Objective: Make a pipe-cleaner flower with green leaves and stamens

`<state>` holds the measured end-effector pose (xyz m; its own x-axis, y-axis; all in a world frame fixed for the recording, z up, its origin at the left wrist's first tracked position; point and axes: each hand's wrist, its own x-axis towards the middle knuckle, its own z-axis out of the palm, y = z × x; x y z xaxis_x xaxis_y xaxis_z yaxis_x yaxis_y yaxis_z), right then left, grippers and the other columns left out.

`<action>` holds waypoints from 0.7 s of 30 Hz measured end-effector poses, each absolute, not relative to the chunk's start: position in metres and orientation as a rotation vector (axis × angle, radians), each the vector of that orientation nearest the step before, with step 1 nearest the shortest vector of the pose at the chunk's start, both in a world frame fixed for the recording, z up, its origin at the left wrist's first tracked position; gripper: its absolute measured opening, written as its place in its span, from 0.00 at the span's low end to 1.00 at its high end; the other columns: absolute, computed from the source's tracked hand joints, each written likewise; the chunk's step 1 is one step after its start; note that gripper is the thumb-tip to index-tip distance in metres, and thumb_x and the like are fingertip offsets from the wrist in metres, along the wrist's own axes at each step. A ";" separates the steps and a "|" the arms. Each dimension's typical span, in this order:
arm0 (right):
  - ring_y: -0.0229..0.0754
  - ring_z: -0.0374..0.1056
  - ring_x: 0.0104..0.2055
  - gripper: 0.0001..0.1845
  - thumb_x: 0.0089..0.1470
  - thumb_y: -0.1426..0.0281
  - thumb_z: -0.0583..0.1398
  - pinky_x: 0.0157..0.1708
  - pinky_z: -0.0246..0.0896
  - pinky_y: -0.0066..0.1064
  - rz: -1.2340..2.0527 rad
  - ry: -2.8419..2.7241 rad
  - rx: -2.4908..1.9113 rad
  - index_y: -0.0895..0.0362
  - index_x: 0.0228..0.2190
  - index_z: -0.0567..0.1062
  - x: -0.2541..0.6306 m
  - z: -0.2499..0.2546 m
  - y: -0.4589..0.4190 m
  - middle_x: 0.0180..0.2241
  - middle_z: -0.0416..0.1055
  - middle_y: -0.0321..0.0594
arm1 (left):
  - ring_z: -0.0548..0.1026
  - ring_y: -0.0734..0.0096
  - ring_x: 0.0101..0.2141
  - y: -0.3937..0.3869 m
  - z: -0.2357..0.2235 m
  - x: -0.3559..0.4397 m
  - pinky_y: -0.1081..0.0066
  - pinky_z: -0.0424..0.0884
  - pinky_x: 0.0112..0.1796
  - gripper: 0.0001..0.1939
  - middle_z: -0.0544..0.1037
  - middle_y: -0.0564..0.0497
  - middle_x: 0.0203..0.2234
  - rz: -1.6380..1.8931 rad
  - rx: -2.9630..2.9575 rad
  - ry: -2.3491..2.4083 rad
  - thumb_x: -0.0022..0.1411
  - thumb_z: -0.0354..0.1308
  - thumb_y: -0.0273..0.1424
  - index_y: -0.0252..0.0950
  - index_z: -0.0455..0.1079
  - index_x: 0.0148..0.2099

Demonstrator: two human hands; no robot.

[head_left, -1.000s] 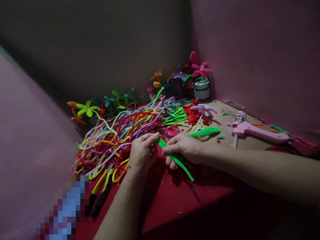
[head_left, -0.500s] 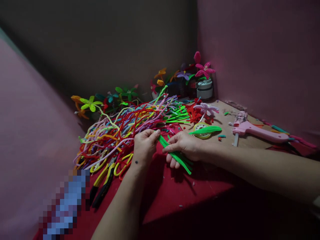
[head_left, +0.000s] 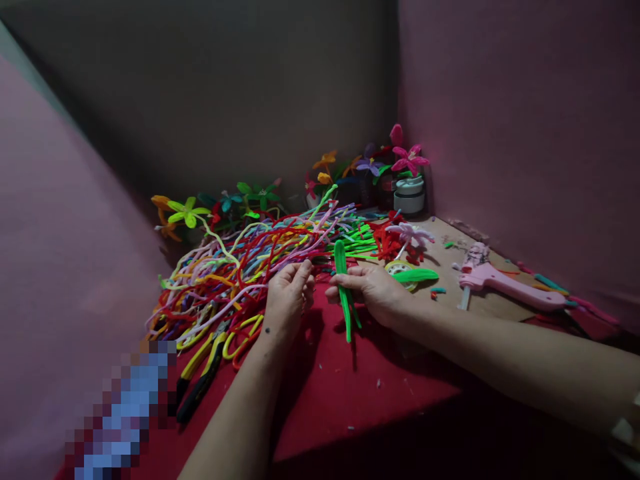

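My right hand [head_left: 380,290] pinches a green pipe-cleaner leaf [head_left: 341,257] between thumb and fingers. The leaf stands nearly upright, its rounded end up and loose tails hanging below the fingers. Apart from it, to the left, my left hand [head_left: 289,297] is closed, thumb against curled fingers, with nothing showing in it. Just behind my right hand, another green leaf [head_left: 417,275] lies across a yellow-rimmed roll [head_left: 400,268]. A big heap of coloured pipe cleaners [head_left: 250,243] spreads behind and left of my left hand, with cut green pieces [head_left: 357,240] at its right end.
Yellow-and-black pliers [head_left: 203,370] lie at the left on the red cloth [head_left: 380,413]. A pink glue gun [head_left: 510,283] rests on brown board [head_left: 445,233] at the right. Finished pipe-cleaner flowers [head_left: 260,195] and a grey-white container [head_left: 409,195] stand along the back wall.
My left hand has let go of the green leaf's end. My right hand has turned the leaf from slanting to nearly upright. The view has shifted slightly.
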<state>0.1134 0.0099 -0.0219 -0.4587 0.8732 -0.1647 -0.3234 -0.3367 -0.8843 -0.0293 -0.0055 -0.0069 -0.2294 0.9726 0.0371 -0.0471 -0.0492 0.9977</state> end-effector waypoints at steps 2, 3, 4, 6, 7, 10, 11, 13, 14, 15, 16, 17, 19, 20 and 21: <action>0.35 0.68 0.23 0.07 0.42 0.71 0.63 0.23 0.61 0.25 1.834 -0.964 -0.793 0.63 0.26 0.73 0.113 -0.022 0.014 0.23 0.74 0.41 | 0.61 0.84 0.14 -0.006 -0.009 -0.027 0.80 0.55 0.15 0.17 0.67 0.57 0.17 1.389 1.103 1.284 0.47 0.61 0.42 0.32 0.66 0.32; 0.35 0.67 0.22 0.07 0.40 0.71 0.64 0.23 0.61 0.26 1.822 -0.929 -0.765 0.63 0.25 0.73 0.112 -0.024 0.016 0.22 0.73 0.40 | 0.64 0.82 0.16 -0.007 -0.011 -0.026 0.80 0.57 0.16 0.17 0.69 0.55 0.19 1.348 1.138 1.263 0.47 0.60 0.42 0.32 0.67 0.32; 0.34 0.66 0.22 0.08 0.38 0.71 0.65 0.24 0.60 0.26 1.815 -0.905 -0.736 0.63 0.24 0.73 0.112 -0.025 0.018 0.21 0.72 0.39 | 0.66 0.81 0.18 -0.007 -0.013 -0.024 0.79 0.59 0.18 0.17 0.71 0.53 0.21 1.291 1.182 1.237 0.47 0.60 0.41 0.31 0.68 0.32; 0.33 0.63 0.20 0.09 0.36 0.71 0.66 0.23 0.58 0.26 1.804 -0.892 -0.697 0.63 0.22 0.73 0.112 -0.029 0.021 0.19 0.70 0.37 | 0.69 0.78 0.22 -0.008 -0.018 -0.020 0.77 0.63 0.22 0.17 0.73 0.51 0.24 1.154 1.258 1.179 0.49 0.59 0.41 0.31 0.70 0.33; 0.32 0.62 0.20 0.09 0.36 0.71 0.66 0.22 0.57 0.25 1.804 -0.899 -0.692 0.63 0.22 0.74 0.112 -0.031 0.023 0.19 0.70 0.36 | 0.69 0.77 0.23 -0.008 -0.020 -0.018 0.77 0.63 0.23 0.16 0.73 0.50 0.24 1.090 1.278 1.160 0.49 0.59 0.41 0.31 0.71 0.33; 0.29 0.60 0.19 0.10 0.36 0.70 0.66 0.20 0.53 0.23 1.783 -0.931 -0.724 0.63 0.24 0.74 0.113 -0.037 0.026 0.19 0.69 0.35 | 0.65 0.78 0.18 -0.009 -0.026 -0.014 0.77 0.58 0.20 0.16 0.70 0.53 0.17 0.990 1.283 1.187 0.49 0.59 0.41 0.30 0.71 0.28; 0.29 0.60 0.19 0.10 0.37 0.70 0.66 0.19 0.52 0.23 1.776 -0.946 -0.728 0.63 0.25 0.74 0.113 -0.039 0.027 0.19 0.69 0.35 | 0.62 0.80 0.16 -0.009 -0.027 -0.013 0.78 0.56 0.19 0.16 0.67 0.55 0.14 0.987 1.284 1.216 0.48 0.59 0.41 0.30 0.70 0.25; 0.29 0.60 0.19 0.10 0.38 0.70 0.65 0.19 0.53 0.22 1.764 -0.971 -0.716 0.62 0.26 0.74 0.114 -0.041 0.028 0.20 0.69 0.35 | 0.58 0.83 0.14 -0.010 -0.028 -0.010 0.78 0.52 0.17 0.16 0.64 0.57 0.11 1.006 1.286 1.275 0.47 0.60 0.39 0.30 0.67 0.20; 0.30 0.60 0.19 0.10 0.38 0.71 0.65 0.19 0.53 0.22 1.770 -0.977 -0.709 0.62 0.27 0.74 0.114 -0.042 0.028 0.20 0.68 0.35 | 0.58 0.83 0.14 -0.011 -0.027 -0.009 0.78 0.52 0.17 0.15 0.64 0.57 0.11 1.020 1.278 1.290 0.47 0.61 0.38 0.31 0.67 0.20; 0.30 0.61 0.19 0.10 0.39 0.71 0.65 0.19 0.54 0.23 1.785 -0.973 -0.704 0.62 0.27 0.74 0.114 -0.042 0.028 0.20 0.68 0.35 | 0.59 0.82 0.14 -0.012 -0.026 -0.008 0.79 0.53 0.17 0.14 0.65 0.56 0.12 1.030 1.259 1.294 0.47 0.61 0.38 0.31 0.67 0.21; 0.31 0.61 0.19 0.09 0.40 0.71 0.64 0.19 0.55 0.23 1.812 -0.960 -0.704 0.61 0.27 0.73 0.114 -0.042 0.028 0.19 0.68 0.35 | 0.61 0.80 0.14 -0.013 -0.025 -0.006 0.78 0.55 0.17 0.13 0.67 0.55 0.13 1.032 1.230 1.287 0.47 0.60 0.37 0.31 0.67 0.22; 0.31 0.61 0.18 0.07 0.41 0.72 0.64 0.18 0.56 0.24 1.844 -0.940 -0.708 0.61 0.26 0.73 0.114 -0.042 0.028 0.18 0.67 0.34 | 0.64 0.79 0.15 -0.015 -0.025 -0.005 0.78 0.57 0.18 0.12 0.69 0.54 0.14 1.028 1.196 1.270 0.47 0.60 0.37 0.31 0.68 0.23; 0.32 0.60 0.16 0.05 0.42 0.73 0.62 0.16 0.56 0.24 1.902 -0.893 -0.719 0.61 0.25 0.71 0.114 -0.041 0.027 0.16 0.66 0.33 | 0.67 0.76 0.15 -0.017 -0.024 -0.002 0.77 0.60 0.18 0.12 0.71 0.52 0.14 1.001 1.140 1.235 0.47 0.59 0.37 0.31 0.68 0.24; 0.32 0.59 0.15 0.05 0.42 0.73 0.62 0.14 0.55 0.24 1.923 -0.871 -0.730 0.61 0.24 0.70 0.114 -0.040 0.027 0.15 0.65 0.33 | 0.67 0.76 0.15 -0.017 -0.023 -0.001 0.77 0.60 0.18 0.13 0.71 0.51 0.14 0.988 1.129 1.225 0.48 0.59 0.37 0.31 0.68 0.25; 0.32 0.59 0.14 0.04 0.42 0.74 0.62 0.13 0.54 0.24 1.933 -0.855 -0.742 0.61 0.23 0.70 0.114 -0.039 0.027 0.15 0.64 0.33 | 0.67 0.76 0.15 -0.018 -0.024 0.000 0.77 0.61 0.18 0.13 0.71 0.51 0.14 0.972 1.128 1.219 0.48 0.59 0.38 0.30 0.67 0.25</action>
<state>0.1142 0.0265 -0.0391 -0.4423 0.8818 -0.1637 -0.4722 -0.3842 -0.7934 -0.0001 -0.0178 -0.0236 0.1160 0.9739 -0.1952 0.0263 0.1935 0.9807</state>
